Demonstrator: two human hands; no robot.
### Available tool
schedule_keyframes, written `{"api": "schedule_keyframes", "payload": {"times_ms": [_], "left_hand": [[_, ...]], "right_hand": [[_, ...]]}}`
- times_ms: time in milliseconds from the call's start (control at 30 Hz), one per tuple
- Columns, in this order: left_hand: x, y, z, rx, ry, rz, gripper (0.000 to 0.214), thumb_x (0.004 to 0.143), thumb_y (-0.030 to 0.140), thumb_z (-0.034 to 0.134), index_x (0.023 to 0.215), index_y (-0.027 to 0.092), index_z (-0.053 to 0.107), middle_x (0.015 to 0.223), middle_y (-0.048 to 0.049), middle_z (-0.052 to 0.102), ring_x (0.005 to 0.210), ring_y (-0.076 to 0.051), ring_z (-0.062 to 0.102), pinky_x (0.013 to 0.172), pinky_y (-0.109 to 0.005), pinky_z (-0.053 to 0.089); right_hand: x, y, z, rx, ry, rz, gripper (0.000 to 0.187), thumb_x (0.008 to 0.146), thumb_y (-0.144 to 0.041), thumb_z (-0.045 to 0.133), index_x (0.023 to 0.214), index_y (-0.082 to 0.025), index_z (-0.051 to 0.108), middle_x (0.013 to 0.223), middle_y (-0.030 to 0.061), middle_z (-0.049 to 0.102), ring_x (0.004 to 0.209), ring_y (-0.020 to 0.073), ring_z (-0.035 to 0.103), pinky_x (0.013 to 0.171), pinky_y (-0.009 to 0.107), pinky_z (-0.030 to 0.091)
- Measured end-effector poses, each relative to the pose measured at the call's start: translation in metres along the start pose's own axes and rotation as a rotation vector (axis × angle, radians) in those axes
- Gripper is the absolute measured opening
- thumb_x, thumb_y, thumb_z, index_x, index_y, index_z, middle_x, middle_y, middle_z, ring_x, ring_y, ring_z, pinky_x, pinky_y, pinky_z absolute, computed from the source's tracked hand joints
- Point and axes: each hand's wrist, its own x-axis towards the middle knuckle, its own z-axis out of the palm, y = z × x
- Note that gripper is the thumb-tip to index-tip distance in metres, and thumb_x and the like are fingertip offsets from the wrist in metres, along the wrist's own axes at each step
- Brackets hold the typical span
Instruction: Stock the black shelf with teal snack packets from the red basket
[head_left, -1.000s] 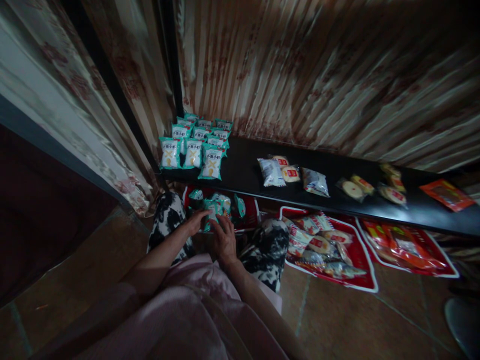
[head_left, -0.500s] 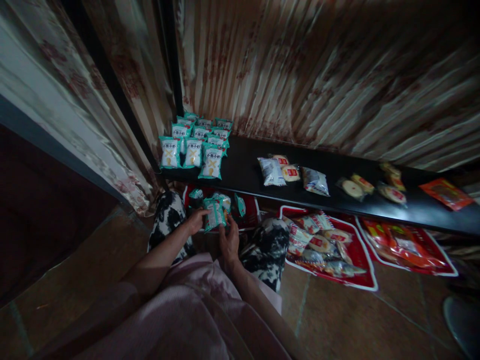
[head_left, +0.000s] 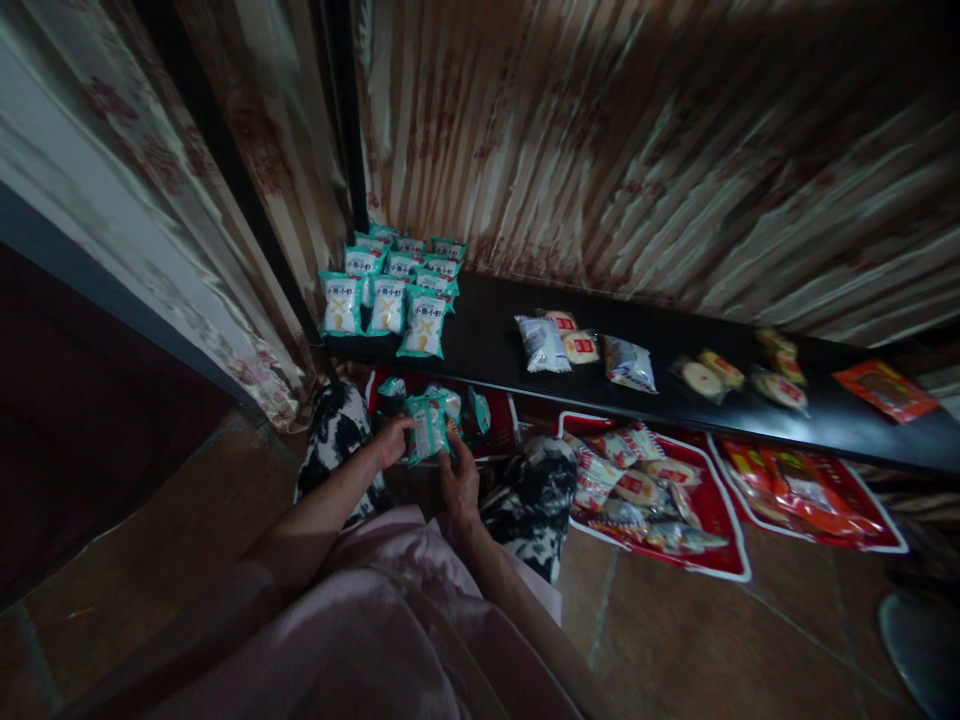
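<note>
Between my knees I hold a teal snack bag (head_left: pixel 427 430), its printed back turned up. My left hand (head_left: pixel 391 442) grips its left edge with thumb and fingers. My right hand (head_left: pixel 460 478) holds its lower right corner. Just behind the bag is a red basket (head_left: pixel 504 412) with more teal snack bags (head_left: pixel 480 408) in it, partly hidden by the shelf edge and my hands. Above it, on the left end of the black shelf (head_left: pixel 484 330), several white-and-teal snack bags (head_left: pixel 422 322) stand upright in rows.
Along the shelf lie white-and-blue packets (head_left: pixel 544 343), wrapped pastries (head_left: pixel 703 378) and an orange packet (head_left: pixel 885 390). Below are a red basket of mixed packets (head_left: pixel 731 525) and another red basket with orange packets (head_left: pixel 892 525). A curtain (head_left: pixel 525 150) hangs behind; a black post (head_left: pixel 349 120) rises at left.
Both hands keep hold of the teal bag, which has barely shifted. The view has turned very slightly; the shelf goods stay in place.
</note>
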Motion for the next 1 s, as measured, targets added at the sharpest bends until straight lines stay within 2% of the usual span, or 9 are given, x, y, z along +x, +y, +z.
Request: {"api": "schedule_keyframes", "payload": {"times_ms": [233, 400, 567, 867, 1000], "left_hand": [[-0.0002, 0.0005, -0.0017, 0.023, -0.015, 0.020, 0.022, 0.051, 0.010, 0.057, 0.072, 0.017, 0.055, 0.071, -0.0016, 0.066, 0.081, -0.020, 0.066, 0.071, -0.030, 0.051], [0.0007, -0.0016, -0.0042, 0.063, -0.039, 0.035, 0.027, 0.054, 0.013, 0.059, 0.081, 0.018, 0.058, 0.070, 0.0001, 0.065, 0.073, -0.018, 0.064, 0.066, -0.027, 0.049], [-0.0020, -0.0002, -0.0036, 0.115, -0.068, 0.068, 0.030, 0.056, 0.013, 0.059, 0.086, 0.020, 0.060, 0.071, 0.0011, 0.065, 0.071, -0.015, 0.062, 0.063, -0.024, 0.048], [-0.0060, 0.0052, -0.0010, 0.105, -0.045, 0.081, 0.028, 0.059, 0.015, 0.055, 0.085, 0.019, 0.064, 0.075, -0.0010, 0.068, 0.077, -0.017, 0.062, 0.065, -0.025, 0.046], [-0.0072, 0.0079, 0.0002, 0.091, -0.035, 0.044, 0.026, 0.060, 0.017, 0.055, 0.085, 0.018, 0.065, 0.072, -0.0018, 0.067, 0.072, -0.018, 0.062, 0.064, -0.026, 0.045]], "right_hand": [[0.0030, -0.0034, -0.0024, -0.129, -0.007, -0.049, 0.033, 0.086, -0.041, 0.048, 0.106, -0.017, 0.061, 0.099, 0.0096, 0.065, 0.094, 0.0225, 0.061, 0.087, 0.040, 0.048], [0.0060, -0.0058, -0.0018, -0.162, 0.016, -0.178, 0.033, 0.088, -0.034, 0.046, 0.115, -0.019, 0.056, 0.111, 0.0122, 0.060, 0.101, 0.0221, 0.058, 0.087, 0.041, 0.049], [0.0057, -0.0074, -0.0012, -0.201, -0.005, -0.248, 0.035, 0.088, -0.024, 0.042, 0.120, -0.022, 0.056, 0.119, 0.0111, 0.057, 0.111, 0.0216, 0.054, 0.096, 0.043, 0.045], [0.0079, -0.0049, -0.0029, -0.199, 0.011, -0.239, 0.036, 0.084, -0.017, 0.042, 0.117, -0.019, 0.056, 0.115, 0.0115, 0.060, 0.110, 0.0217, 0.053, 0.095, 0.042, 0.045], [0.0098, -0.0007, -0.0024, -0.179, 0.037, -0.219, 0.036, 0.080, -0.017, 0.043, 0.114, -0.018, 0.056, 0.111, 0.0116, 0.061, 0.106, 0.0219, 0.055, 0.093, 0.042, 0.046]]}}
